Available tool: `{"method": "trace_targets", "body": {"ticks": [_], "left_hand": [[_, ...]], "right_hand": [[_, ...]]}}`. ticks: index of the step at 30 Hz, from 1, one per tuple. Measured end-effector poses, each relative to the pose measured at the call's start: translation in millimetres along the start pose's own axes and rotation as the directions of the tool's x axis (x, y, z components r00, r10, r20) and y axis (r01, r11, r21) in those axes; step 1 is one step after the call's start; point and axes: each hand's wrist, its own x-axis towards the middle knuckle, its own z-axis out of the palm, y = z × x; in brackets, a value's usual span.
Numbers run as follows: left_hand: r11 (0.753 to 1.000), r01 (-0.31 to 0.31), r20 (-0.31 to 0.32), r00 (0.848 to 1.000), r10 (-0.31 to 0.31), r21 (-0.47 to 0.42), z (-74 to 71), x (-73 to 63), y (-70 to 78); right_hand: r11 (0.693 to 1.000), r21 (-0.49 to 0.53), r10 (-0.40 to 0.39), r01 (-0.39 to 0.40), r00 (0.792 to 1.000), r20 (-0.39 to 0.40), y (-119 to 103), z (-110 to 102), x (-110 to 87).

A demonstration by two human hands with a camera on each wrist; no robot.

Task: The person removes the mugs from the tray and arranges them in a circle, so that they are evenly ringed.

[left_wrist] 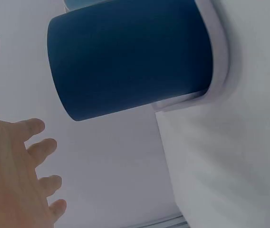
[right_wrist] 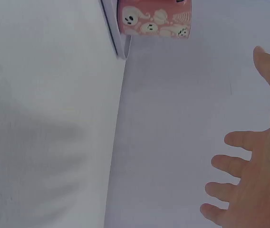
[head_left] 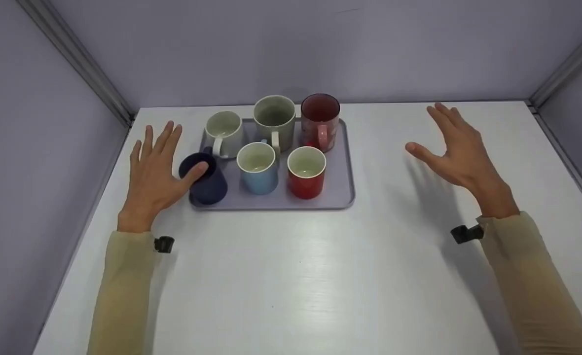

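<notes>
My left hand (head_left: pixel 155 175) hovers at the tray's left side, fingers spread. Its thumb overlaps the dark blue mug (head_left: pixel 209 185) in the head view, but the left wrist view shows a gap between hand and mug (left_wrist: pixel 130 61). Well right of the tray, my right hand (head_left: pixel 461 150) is raised above the table with straight fingers and holds nothing. A light grey tray (head_left: pixel 338 192) carries the blue mug, a light blue mug (head_left: pixel 260 178), a red mug (head_left: pixel 306 185), a white mug (head_left: pixel 232 140), a tall pale mug (head_left: pixel 283 130) and a pink mug (head_left: pixel 312 130) with ghost pictures.
The tray lies near the back of a white table (head_left: pixel 301 276). Behind it rises a pale wall (head_left: pixel 291 49), with side panels and metal corner posts at left and right. A small black camera (head_left: pixel 164 244) sits at the left cuff and another black camera (head_left: pixel 463 234) at the right.
</notes>
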Motion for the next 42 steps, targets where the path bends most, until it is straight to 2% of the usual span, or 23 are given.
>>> {"method": "trace_targets", "body": {"ticks": [7, 12, 15, 20, 28, 33, 38, 42], "left_hand": [[0.992, 0.049, 0.011, 0.999, -0.048, -0.114, 13.1, -32.0, -11.1], [0.982, 0.068, 0.067, 0.996, -0.057, -0.176, 23.8, -43.8, -16.3], [0.975, 0.084, 0.115, 0.991, -0.061, -0.205, 29.4, -44.9, -17.5], [0.948, 0.141, 0.201, 0.976, -0.085, -0.285, 37.7, -45.2, -20.1], [0.879, 0.307, 0.387, 0.909, -0.157, -0.364, 45.0, -48.1, -29.2], [0.869, 0.354, 0.436, 0.881, -0.185, -0.346, 48.4, -49.1, -32.8], [0.861, 0.36, 0.457, 0.872, -0.174, -0.36, 51.5, -48.9, -35.6], [0.861, 0.338, 0.438, 0.885, -0.155, -0.379, 54.1, -48.6, -37.5]], "right_hand": [[0.985, 0.171, -0.022, 0.016, 0.999, 0.031, -28, 28, -11.9], [0.964, 0.259, -0.063, 0.057, 0.998, 0.016, -45, 49, -18.0], [0.955, 0.288, -0.08, 0.073, 0.997, 0.011, -55, 61, -20.4], [0.936, 0.344, -0.091, 0.079, 0.996, 0.019, -72, 82, -17.3], [0.891, 0.446, -0.118, 0.089, 0.992, 0.038, -94, 112, -7.2], [0.886, 0.461, -0.092, 0.059, 0.994, 0.05, -103, 121, -3.3], [0.869, 0.492, -0.08, 0.046, 0.996, 0.048, -111, 131, 1.6], [0.86, 0.507, -0.078, 0.056, 0.997, 0.023, -115, 140, 5.5]]}}
